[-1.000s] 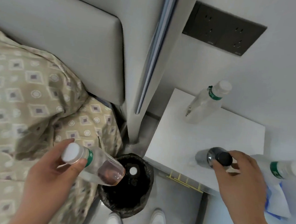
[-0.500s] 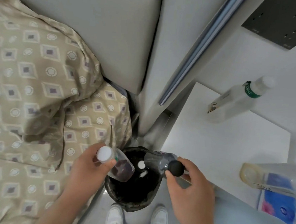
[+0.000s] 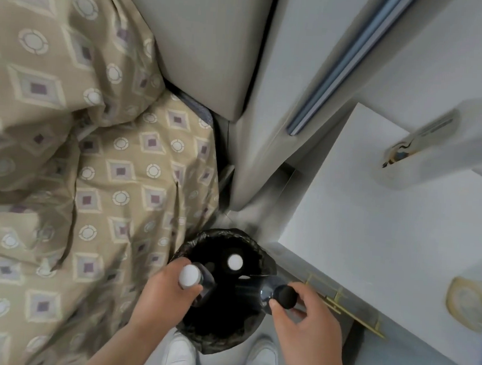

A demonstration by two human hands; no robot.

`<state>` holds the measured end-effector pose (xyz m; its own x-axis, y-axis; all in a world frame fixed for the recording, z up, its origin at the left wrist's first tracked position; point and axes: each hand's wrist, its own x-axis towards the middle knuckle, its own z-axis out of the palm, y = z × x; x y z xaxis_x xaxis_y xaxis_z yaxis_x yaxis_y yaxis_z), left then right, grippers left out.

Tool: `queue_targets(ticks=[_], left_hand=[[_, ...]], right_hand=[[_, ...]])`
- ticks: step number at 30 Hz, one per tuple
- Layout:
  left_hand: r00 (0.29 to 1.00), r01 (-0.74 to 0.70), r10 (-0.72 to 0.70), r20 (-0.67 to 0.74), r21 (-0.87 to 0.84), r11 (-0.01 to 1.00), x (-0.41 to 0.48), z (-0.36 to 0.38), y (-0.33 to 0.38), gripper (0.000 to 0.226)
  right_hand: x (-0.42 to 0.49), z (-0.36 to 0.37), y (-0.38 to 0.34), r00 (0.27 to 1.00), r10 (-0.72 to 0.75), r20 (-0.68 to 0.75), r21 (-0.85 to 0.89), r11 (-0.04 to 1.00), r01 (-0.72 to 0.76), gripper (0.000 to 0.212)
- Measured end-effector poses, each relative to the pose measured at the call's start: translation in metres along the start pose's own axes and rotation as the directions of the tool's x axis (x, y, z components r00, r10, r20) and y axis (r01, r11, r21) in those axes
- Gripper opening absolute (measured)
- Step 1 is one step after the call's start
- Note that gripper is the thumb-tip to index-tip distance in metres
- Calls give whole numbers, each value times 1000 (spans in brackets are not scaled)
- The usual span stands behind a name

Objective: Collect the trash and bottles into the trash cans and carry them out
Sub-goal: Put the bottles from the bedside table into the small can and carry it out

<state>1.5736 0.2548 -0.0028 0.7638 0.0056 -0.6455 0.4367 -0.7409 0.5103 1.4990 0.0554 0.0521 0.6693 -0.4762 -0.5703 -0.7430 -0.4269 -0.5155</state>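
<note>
Left hand (image 3: 163,293), lower centre: grip clamped, fingers and thumb curled round the neck of a clear white-capped bottle (image 3: 190,275), cap toward me, body tipped down into the mouth of the trash can (image 3: 217,344). Right hand (image 3: 306,326), lower right of centre: grip closed too, thumb and fingertips pinching the neck just under the cap of a black-capped bottle (image 3: 272,291), whose body points left over the can's right rim. The can is black-lined and sits at bottom centre on the floor. I see another white cap (image 3: 234,262) deep inside it; the bottle under it is lost in the dark. It's a tight spot: the patterned duvet (image 3: 94,143) hangs down touching or just beside the can's left side, I can't tell which. The white tabletop (image 3: 374,220) has its corner edge just beside the right rim, and my white shoes (image 3: 179,354) are right below it. Open room is straight up over the can mouth. On the tabletop, a green-banded bottle (image 3: 442,139) lies upper right, and a blurred clear bottle (image 3: 471,304) is at the right edge, both well apart from my hands.
</note>
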Motion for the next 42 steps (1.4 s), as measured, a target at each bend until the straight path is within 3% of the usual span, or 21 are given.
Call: queue_targets(ticks=[6,8,12,17,20,24,29,33,38,42], left_hand=[[997,58,-63,34,138,989,32,33,-29,24],[995,57,-75,59,259,964,43,43,-34,21],[990,-57,-31,137,597,800,66,63,-42,23],[986,-125,-10,169,767,629,83,75,-51,23],[983,-166,52,176,738,654,78,73,-55,35],[966,-204,256,15,651,731,60,63,-71,51],[975,-206,128,180,530,823,56,52,-99,70],[971,-232,172,165,485,843,60,49,-105,67],[979,-201,154,136,476,857,62,50,-104,70],[979,-176,105,172,468,866,58,50,-96,73]], right_hand=[[23,31,25,999,19,51,-5,1000,-18,18],[30,40,30,998,-10,65,-23,1000,12,15],[46,52,35,996,-52,78,-52,997,56,11],[56,58,36,992,-82,95,-89,992,90,10],[60,61,35,990,-103,97,-141,983,117,15],[70,78,34,988,-69,136,-236,967,100,12],[98,124,45,974,-21,227,-305,948,92,16],[121,149,55,961,31,273,-368,927,75,22],[136,161,64,958,112,263,-378,926,-4,15],[131,146,60,953,113,282,-280,960,-31,14]])
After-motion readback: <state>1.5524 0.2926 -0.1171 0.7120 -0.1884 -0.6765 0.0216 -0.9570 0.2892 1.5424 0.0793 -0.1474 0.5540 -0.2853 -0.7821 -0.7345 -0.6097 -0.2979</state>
